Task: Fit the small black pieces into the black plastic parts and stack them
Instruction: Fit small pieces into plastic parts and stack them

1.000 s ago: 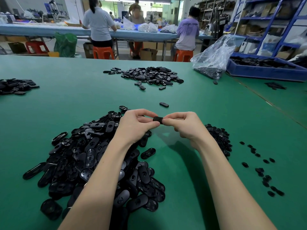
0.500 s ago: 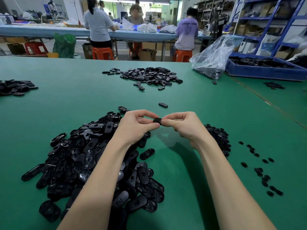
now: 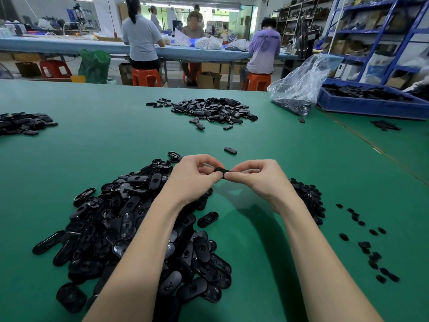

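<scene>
Black plastic part (image 3: 220, 171) is getting pinched between the left hand (image 3: 193, 176) and right hand (image 3: 254, 176), held up over the middle of the green desk (image 3: 104, 140), thumbs and forefingers clamping each end, probably so a small piece can be pressed in. Can't tell if one's seated already. Big pile of parts (image 3: 130, 228) is sitting toward the near left edge for easy grabbing, small black pieces (image 3: 306, 198) are lying just right of the wrist.

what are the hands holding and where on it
One black plastic part, pinched at its two ends: left hand on the left end, right hand on the right.
</scene>
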